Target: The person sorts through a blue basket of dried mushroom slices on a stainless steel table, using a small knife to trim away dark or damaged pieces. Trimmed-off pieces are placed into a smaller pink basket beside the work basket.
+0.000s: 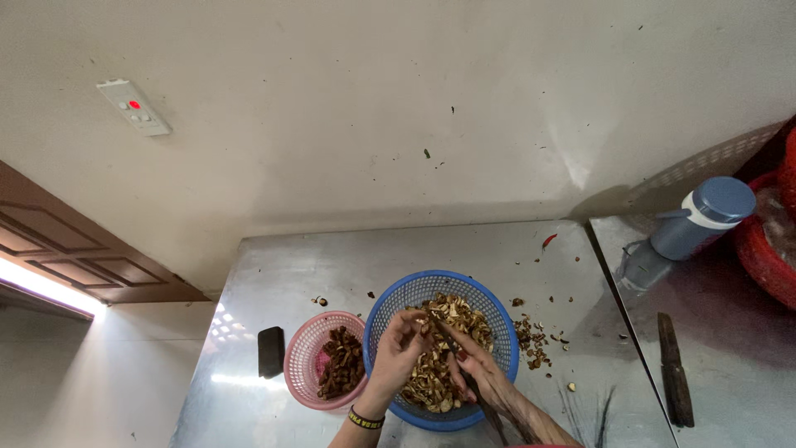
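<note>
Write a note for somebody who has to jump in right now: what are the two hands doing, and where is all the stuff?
Left hand: over the blue basket, fingers pinched on a small brown piece; grip closed.
Right hand: also over the blue basket, closed around a thin dark tool, which I cannot identify.
Blue basket: on the steel table, heaped with tan and brown dried pieces.
Pink basket: left of the blue one, partly filled with darker brown pieces.
Loose scraps: on the table right of the blue basket.
Done: some dark pieces sit in the pink basket.
Left: most of the blue basket's heap.
</note>
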Available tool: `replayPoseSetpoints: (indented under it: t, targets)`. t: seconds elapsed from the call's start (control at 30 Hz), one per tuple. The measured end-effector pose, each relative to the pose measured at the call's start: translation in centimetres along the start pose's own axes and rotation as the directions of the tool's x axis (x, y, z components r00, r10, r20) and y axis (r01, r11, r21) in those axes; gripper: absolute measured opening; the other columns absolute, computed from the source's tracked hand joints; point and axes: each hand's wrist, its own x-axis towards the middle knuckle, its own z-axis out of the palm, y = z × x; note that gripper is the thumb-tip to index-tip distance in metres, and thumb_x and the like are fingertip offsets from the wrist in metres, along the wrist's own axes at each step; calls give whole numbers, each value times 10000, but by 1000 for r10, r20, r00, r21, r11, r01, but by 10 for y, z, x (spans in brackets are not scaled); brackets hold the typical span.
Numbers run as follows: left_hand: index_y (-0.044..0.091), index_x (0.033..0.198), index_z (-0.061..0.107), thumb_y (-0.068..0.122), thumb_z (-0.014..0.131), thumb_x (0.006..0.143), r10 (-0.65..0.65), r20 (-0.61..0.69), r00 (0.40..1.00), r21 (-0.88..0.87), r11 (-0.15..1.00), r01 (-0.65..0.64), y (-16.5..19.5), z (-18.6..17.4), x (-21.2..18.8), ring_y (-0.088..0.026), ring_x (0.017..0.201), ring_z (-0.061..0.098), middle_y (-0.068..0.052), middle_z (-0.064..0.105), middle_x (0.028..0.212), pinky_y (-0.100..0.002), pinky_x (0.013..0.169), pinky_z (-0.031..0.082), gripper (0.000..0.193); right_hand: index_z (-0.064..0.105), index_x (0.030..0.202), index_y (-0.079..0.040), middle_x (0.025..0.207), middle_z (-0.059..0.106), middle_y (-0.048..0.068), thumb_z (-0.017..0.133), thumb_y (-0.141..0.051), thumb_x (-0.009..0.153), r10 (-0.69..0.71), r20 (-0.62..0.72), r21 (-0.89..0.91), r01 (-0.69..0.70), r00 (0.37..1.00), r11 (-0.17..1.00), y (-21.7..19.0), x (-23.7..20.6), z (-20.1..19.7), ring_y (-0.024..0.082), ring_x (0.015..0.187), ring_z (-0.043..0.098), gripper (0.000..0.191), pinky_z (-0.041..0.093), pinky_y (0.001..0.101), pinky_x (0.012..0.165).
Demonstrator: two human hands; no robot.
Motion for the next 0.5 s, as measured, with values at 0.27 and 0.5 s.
replayPoseSetpoints:
  t: [0.27,0.5]
  targets:
    - [-19,1373,616,95,531,1014,-187,61,980,-214,957,196,8,-5,0,-118,912,677,-64,718,1071,-292,849,571,386,332,1641,-179,849,668,25,494,-58,951,-106,40,-539,111,994,835,3,-3,-14,126,641,552,719,522,302,601]
    - [14,1326,654,69,602,925,-201,-76,977,-162,969,187,6,4,1,-121,1005,702,-51,737,1130,-292,906,576,408,294,1606,-191,1157,702,116,571,-85,920,-224,68,-696,207,972,688,-29,-6,19,171,753,742,748,609,354,658]
